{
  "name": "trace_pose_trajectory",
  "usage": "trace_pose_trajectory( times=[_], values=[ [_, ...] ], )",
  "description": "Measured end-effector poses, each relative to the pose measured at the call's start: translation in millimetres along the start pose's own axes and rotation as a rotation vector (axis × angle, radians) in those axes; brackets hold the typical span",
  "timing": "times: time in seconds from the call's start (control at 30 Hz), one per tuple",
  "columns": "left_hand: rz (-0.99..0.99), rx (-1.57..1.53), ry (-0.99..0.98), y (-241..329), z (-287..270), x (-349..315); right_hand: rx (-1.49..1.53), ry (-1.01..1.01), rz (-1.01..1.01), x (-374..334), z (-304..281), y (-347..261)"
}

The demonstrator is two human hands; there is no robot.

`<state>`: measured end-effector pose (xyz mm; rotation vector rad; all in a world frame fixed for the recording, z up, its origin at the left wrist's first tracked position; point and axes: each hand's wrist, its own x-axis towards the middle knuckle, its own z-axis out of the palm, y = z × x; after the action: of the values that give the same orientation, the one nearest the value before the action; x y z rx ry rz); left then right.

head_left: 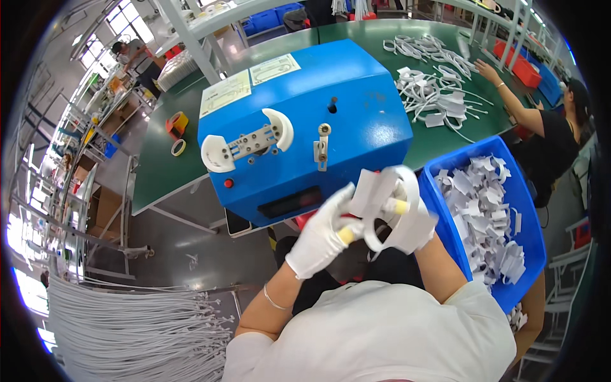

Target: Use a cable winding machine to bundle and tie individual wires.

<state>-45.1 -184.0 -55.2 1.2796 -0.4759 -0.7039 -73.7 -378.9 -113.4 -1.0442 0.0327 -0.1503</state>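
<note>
My left hand (321, 237), in a white glove with a yellow-wrapped fingertip, is closed at the left side of a coiled white cable (410, 184). White flaps, like paper or film, show beside the coil. My right hand (415, 230), also gloved with yellow on a finger, grips the coil from the right and is partly hidden by it. Both hands and the coil are a little blurred, in front of my body. Just beyond them stands a blue machine (369, 134). On its sloped face is a metal bar with two curved white holders (217, 154).
A blue bin (540, 245) full of white pieces stands at my right. Loose white cables (433, 95) lie on the green table (159, 156), near a co-worker's outstretched arm (519, 105). Many long white cables (127, 331) hang at lower left. Tape rolls (179, 147) sit left of the machine.
</note>
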Motion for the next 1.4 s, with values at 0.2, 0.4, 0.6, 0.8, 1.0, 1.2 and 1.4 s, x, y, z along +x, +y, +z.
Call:
trace_pose_trajectory(
  times=[0.2, 0.4, 0.6, 0.8, 1.0, 1.2, 1.4],
  values=[
    [0.22, -0.175, 0.204, 11.2, -5.4, -11.4, -0.123, -0.368, -0.163, 13.2, 38.5, -44.0],
    [0.817, 0.558, 0.781, 74.5, -49.7, -11.8, -0.618, -0.125, -0.65, 44.4, 80.2, -82.1],
    [0.783, 0.885, 1.046, 114.7, -84.7, -4.3, -0.818, -0.175, -0.75, 90.1, 131.6, -77.7],
    [0.794, 0.909, 1.045, 111.2, -107.9, -6.5, -0.646, -0.26, -0.505, 102.1, 149.0, -63.1],
    [0.835, 0.605, 1.03, 89.4, -111.7, -0.2, -0.663, -0.216, -0.488, 101.7, 145.9, -59.6],
    [0.805, 0.658, 1.048, 60.9, -117.4, -1.7, -0.836, -0.283, -0.488, 112.8, 137.9, -64.9],
    [0.788, 0.432, 1.129, 19.0, -88.9, -12.7, -0.909, -0.324, -0.565, 122.8, 143.2, -83.4]
  ],
)
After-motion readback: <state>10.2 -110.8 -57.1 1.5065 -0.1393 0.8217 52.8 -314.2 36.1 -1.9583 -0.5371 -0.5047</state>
